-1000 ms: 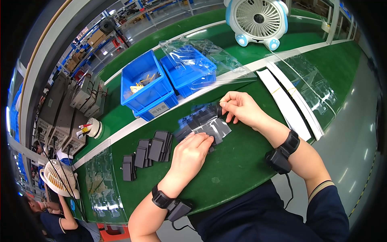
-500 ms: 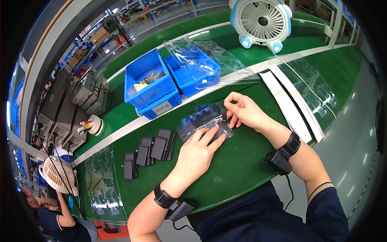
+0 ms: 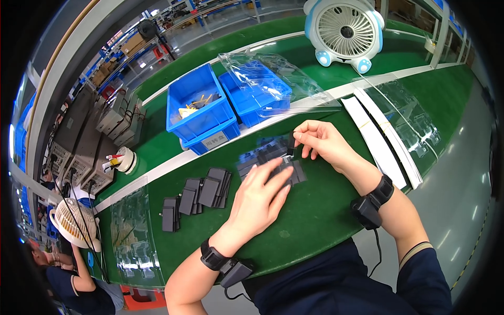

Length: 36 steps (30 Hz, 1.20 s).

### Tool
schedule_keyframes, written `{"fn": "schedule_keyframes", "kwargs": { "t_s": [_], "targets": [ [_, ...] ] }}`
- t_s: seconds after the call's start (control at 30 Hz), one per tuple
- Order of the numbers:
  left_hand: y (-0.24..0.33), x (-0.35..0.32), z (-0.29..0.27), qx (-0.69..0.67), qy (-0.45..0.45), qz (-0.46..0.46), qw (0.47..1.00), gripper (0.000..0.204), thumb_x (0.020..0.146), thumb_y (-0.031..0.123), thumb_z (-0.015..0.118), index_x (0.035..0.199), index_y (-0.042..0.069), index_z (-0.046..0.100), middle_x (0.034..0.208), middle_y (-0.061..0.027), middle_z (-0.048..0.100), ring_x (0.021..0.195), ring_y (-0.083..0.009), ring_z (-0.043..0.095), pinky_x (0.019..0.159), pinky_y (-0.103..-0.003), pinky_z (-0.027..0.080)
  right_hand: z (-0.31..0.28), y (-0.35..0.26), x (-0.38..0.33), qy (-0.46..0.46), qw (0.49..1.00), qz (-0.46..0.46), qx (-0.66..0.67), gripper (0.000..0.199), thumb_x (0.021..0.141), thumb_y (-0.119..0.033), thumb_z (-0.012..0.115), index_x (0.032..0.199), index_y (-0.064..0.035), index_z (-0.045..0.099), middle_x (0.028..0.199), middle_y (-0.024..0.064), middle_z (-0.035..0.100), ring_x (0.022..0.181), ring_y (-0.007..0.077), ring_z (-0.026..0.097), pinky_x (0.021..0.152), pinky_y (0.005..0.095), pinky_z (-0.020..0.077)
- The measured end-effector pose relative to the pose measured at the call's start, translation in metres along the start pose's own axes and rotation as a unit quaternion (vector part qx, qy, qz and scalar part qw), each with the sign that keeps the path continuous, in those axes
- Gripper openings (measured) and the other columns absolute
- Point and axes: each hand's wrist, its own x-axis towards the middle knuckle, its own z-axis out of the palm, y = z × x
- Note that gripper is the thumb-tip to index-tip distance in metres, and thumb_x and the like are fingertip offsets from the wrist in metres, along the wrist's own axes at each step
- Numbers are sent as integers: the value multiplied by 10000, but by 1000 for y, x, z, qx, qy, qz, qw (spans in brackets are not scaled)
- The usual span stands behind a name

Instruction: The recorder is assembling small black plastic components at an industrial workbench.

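On the green table lies a dark, glossy sheet (image 3: 300,172) marked off into rectangles, partly under my fingers. My left hand (image 3: 256,202) hovers over or rests on its near part, fingers spread and slightly blurred; whether they touch it I cannot tell. At the sheet's right edge, my right hand (image 3: 323,144) pinches a small black strip (image 3: 291,144) between thumb and forefinger. To the left of my left hand, several flat black rectangular blocks stand in leaning stacks: a right stack (image 3: 214,187), a middle stack (image 3: 190,197) and a left stack (image 3: 170,214).
Beyond the sheet are a blue bin (image 3: 202,126) with small parts and another blue bin (image 3: 254,113) under clear plastic trays (image 3: 283,79). White paper strips (image 3: 373,142) lie at the right, a clear tray (image 3: 134,236) at the left. A white-blue fan (image 3: 346,34) stands far back; another person (image 3: 79,286) sits lower left.
My left hand's fingers have lifted or slid back from the sheet and spread wider. My right hand keeps its pinch on the black strip, held slightly more upright.
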Motion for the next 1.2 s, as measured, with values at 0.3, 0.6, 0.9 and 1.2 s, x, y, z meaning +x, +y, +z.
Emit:
{"fn": "schedule_keyframes", "kwargs": {
  "t_s": [0.3,0.6,0.9,1.2],
  "targets": [
    [-13,6,3,-367,42,-230,900,145,884,112,737,964,1,690,761,40,627,687,-13,546,552,-172,414,17,-13,-16,-186,981,-10,48,197,903,-232,711,996,-58,708,818,-25,670,676,46,578,586,197,446],
    [-3,-4,-10,-391,-211,-249,861,215,872,218,753,799,19,717,563,36,571,494,-9,439,456,-217,321,-11,-18,-15,-379,923,60,-32,126,834,-88,723,924,0,708,808,41,715,710,67,643,667,213,515],
    [-31,-1,-17,-365,8,-325,872,205,944,206,666,938,9,721,701,-20,661,513,-34,511,474,-181,392,-44,-18,5,-95,987,89,-94,186,820,-119,752,950,-63,631,785,40,710,654,69,627,547,204,485],
    [-18,-4,-32,-95,21,-188,977,104,856,99,721,873,-3,728,702,-55,660,523,-71,539,514,-228,429,-47,-3,10,0,979,74,-191,200,792,-92,759,868,-49,580,738,46,698,626,72,624,524,221,480]
  ]
}}
